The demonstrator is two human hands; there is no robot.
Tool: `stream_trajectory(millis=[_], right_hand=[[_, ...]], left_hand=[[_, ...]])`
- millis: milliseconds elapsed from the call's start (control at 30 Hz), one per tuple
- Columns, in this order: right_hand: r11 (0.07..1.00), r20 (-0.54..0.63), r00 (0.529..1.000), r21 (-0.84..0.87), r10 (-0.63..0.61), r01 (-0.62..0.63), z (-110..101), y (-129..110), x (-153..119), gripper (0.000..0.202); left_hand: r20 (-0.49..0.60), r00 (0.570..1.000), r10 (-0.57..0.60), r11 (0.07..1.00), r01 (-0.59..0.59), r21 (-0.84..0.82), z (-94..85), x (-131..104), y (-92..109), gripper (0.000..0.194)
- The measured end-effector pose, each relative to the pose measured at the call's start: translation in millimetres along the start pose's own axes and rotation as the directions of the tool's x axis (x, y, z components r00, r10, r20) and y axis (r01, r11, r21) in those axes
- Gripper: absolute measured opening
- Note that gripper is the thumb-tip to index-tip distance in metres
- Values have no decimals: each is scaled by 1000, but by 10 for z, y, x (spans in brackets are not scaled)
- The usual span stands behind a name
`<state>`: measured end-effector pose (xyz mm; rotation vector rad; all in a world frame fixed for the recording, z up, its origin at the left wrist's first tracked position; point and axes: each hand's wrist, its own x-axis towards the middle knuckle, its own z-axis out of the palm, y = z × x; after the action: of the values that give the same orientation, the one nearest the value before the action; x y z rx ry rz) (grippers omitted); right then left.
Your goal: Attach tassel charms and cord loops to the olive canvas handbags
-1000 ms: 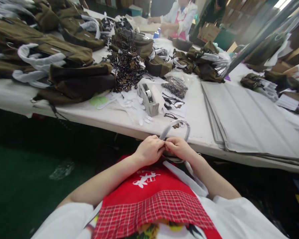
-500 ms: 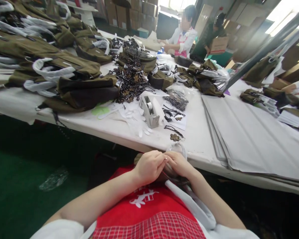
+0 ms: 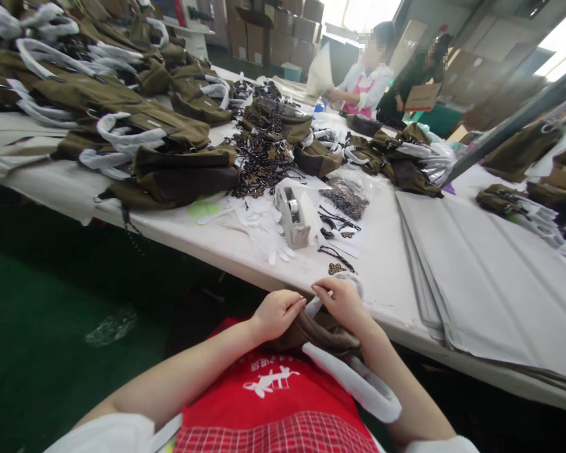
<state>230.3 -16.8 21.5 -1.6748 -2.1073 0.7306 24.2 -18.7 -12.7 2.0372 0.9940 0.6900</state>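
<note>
Head view: the right hand [image 3: 274,316] is nearly closed, thumb pressed against its curled fingers, at the near edge of the worktop [image 3: 377,267]. The left hand [image 3: 344,305] is narrow too, thumb and forefinger tips together in a pinch, the two hands' fingertips slightly apart — whether anything thin sits in either grip, I cannot tell. Below and between them is the bag [image 3: 327,335], brownish olive, soft and creased, against the apron [image 3: 271,377] and partly hidden by the hands. One pale wrapped handle [image 3: 358,385] loops down over the apron; another [image 3: 356,283] arches up behind the left hand, near a flower-shaped charm [image 3: 337,268] on a dark cord. On the worktop, a clear pouch [image 3: 348,200] contains a dense heap of dark pieces, too small to tell apart. Just left of it is a tape dispenser [image 3: 293,220] with a roll inside, and beside that lie white gloves [image 3: 264,233]. More olive bags [image 3: 179,173] are heaped at the left — their handles wrapped in white.
</note>
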Motion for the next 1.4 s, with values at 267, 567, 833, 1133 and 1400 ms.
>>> stream_trajectory(millis=[267, 567, 833, 1133, 1400], right_hand=[[978, 68, 994, -188, -81, 93, 36, -295, 695, 22], [880, 49, 991, -466, 123, -86, 409, -372, 1395, 29], [894, 39, 991, -437, 127, -97, 434, -325, 1314, 31], [952, -90, 989, -274, 119, -139, 169, -153, 1062, 44], [997, -320, 944, -1, 75, -80, -154, -36, 475, 44]], left_hand=[[-134, 982, -130, 990, 121, -73, 39, -113, -68, 36], [-203, 969, -144, 988, 127, -92, -45, -166, -222, 35], [-180, 980, -90, 996, 83, -45, -48, -175, -192, 35], [-234, 972, -12, 999, 4, -38, -62, -175, -152, 29], [-218, 969, 120, 990, -101, 95, -51, -184, -93, 28]])
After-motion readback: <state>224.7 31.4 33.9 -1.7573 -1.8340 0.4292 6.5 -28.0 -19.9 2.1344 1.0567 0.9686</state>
